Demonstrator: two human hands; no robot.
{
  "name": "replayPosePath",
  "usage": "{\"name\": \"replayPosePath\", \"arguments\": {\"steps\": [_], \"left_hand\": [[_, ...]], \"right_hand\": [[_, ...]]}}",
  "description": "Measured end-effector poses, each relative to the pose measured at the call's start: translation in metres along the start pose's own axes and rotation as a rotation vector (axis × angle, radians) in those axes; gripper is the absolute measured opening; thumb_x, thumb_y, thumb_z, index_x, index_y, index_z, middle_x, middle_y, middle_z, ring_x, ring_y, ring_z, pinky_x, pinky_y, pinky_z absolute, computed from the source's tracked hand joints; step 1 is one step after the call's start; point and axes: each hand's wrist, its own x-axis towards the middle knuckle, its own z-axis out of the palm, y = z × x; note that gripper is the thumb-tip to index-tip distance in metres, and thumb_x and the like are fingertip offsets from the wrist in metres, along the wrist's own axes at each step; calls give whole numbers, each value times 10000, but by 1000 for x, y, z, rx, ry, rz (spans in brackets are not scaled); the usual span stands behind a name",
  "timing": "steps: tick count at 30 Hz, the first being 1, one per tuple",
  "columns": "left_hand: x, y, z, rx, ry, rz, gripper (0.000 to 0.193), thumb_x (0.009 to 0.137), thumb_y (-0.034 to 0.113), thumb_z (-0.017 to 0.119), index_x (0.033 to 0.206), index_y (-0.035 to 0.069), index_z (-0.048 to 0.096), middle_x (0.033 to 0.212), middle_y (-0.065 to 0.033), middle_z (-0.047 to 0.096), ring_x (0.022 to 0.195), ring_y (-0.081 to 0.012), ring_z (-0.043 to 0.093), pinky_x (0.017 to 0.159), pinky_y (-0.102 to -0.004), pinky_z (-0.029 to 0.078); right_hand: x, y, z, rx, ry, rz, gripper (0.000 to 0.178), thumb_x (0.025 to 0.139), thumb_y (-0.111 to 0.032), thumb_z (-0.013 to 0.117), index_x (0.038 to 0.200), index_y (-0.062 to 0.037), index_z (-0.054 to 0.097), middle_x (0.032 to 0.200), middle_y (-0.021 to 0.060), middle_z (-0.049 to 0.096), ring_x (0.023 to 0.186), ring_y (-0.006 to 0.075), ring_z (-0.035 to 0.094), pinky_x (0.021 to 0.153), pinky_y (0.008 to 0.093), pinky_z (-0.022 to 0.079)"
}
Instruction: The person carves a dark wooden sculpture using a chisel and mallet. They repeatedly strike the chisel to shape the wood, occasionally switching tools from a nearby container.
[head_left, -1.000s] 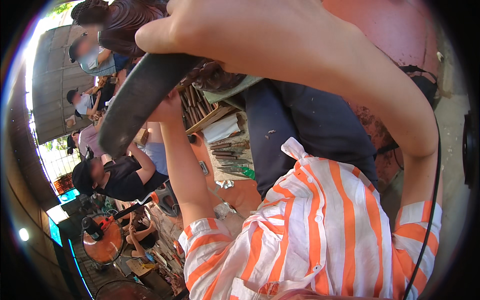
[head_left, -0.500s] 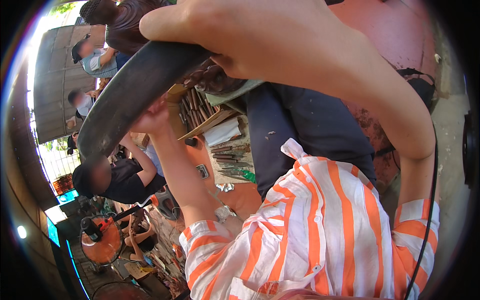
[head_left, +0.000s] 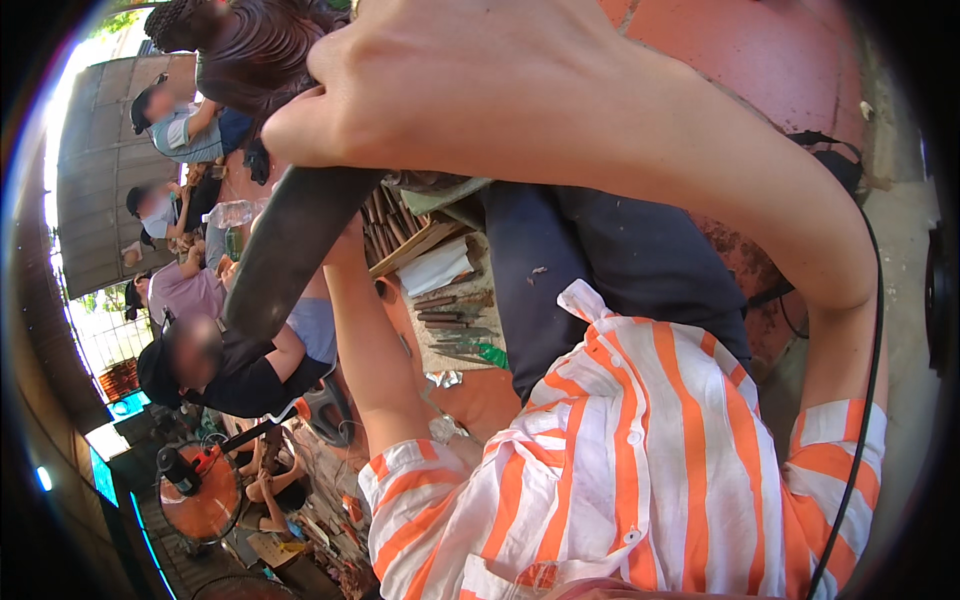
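My right hand [head_left: 430,95] reaches across the top of the view, its fingers closed round one end of a dark club-shaped mallet [head_left: 300,245]. The mallet slants down to the left, close to the camera. Behind it is my left hand [head_left: 350,238]; only a little of it by the wrist shows and its fingers are hidden, so what it holds cannot be seen. A piece of dark carved wood [head_left: 428,180] peeks out under my right wrist, near my knees, mostly covered by my arm.
Carving tools [head_left: 392,222] stand in a box beside my legs. More chisels [head_left: 445,318] lie on a light board next to a white sheet [head_left: 437,268]. A dark carved statue [head_left: 262,55] is at upper left. Several people sit along the left; an orange fan [head_left: 200,503] stands lower left.
My right hand has moved slightly left and down, and the mallet has swung to a steeper angle, its far end lower and further right. My left hand has become mostly hidden.
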Motion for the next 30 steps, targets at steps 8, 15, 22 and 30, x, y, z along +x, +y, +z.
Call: {"name": "replayPosePath", "arguments": {"steps": [8,15,22,30], "left_hand": [[26,22,-5,86,-762,-109,741,732,824,419,763,90,517,529,3,341,543,-163,350,611,-316,306],[66,56,-74,229,-305,125,571,845,596,481,991,52,575,561,-29,442,569,-196,446,870,-397,364],[-48,74,75,684,-1008,273,418,909,381,513,627,77,567,679,-60,544,604,-210,524,592,-375,413],[-65,17,105,919,-1149,700,229,777,210,563,585,105,493,614,-37,446,569,-227,479,571,-357,380]], "right_hand": [[12,-4,-14,-152,-229,59,103,729,-147,638,749,-48,618,631,123,638,613,276,673,530,381,521],[1,-4,-29,-121,-255,139,201,722,-129,677,877,-53,574,688,123,628,673,306,662,552,398,502],[-67,-3,-31,81,-187,556,414,689,-41,751,1040,-18,533,843,132,603,757,361,608,669,393,483],[-147,-20,-23,59,-186,264,336,573,-82,753,844,-59,555,729,80,566,606,291,579,511,356,433]]}}
